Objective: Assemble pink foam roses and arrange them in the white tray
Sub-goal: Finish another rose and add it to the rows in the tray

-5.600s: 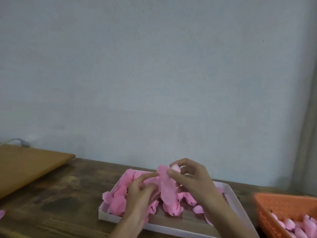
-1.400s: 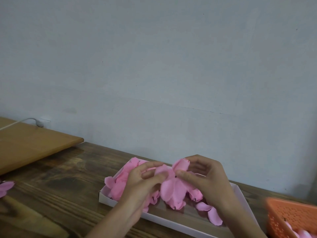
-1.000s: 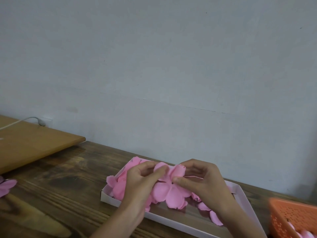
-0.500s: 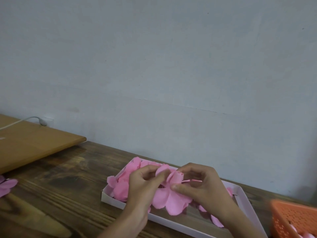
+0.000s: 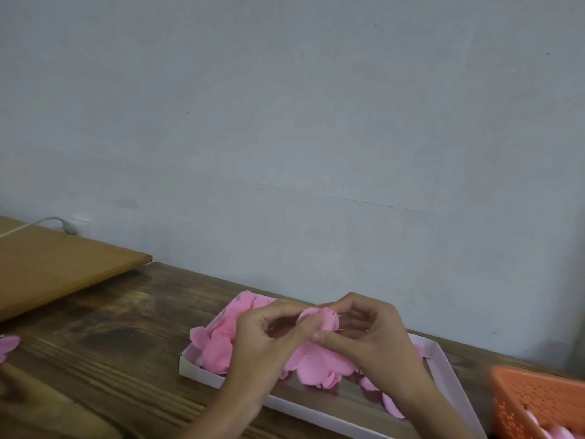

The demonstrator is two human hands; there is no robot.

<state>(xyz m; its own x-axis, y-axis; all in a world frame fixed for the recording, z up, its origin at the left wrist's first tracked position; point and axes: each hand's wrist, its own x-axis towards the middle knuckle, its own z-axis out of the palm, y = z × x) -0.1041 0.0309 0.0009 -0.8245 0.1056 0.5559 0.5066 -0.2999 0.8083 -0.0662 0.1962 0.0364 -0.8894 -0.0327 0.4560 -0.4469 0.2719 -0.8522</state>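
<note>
Although the white tray [image 5: 441,372], in the lower middle of the frame, already holds a heap of pink foam petals [image 5: 221,343] at its left end and a few loose ones toward its right, nothing in it reads clearly as a finished rose, so the task looks to be in its early or middle part: one flower is being built and the arranging is largely ahead. The foam rose [image 5: 316,364] in progress is held just above the tray, its broad outer petals hanging down and a curled petal standing up at the top between the fingertips.

The left hand [image 5: 262,340] comes up from the bottom edge, fingers bent, thumb and forefinger pinched shut on the flower's centre. The right hand [image 5: 370,337] arches over from the right, fingers curled, its forefinger and thumb closed on the same curled petal.

An orange basket [image 5: 535,403] at lower right holds more pink pieces. The wooden surface [image 5: 104,369] carries another petal piece [image 5: 8,345] at the left edge.
</note>
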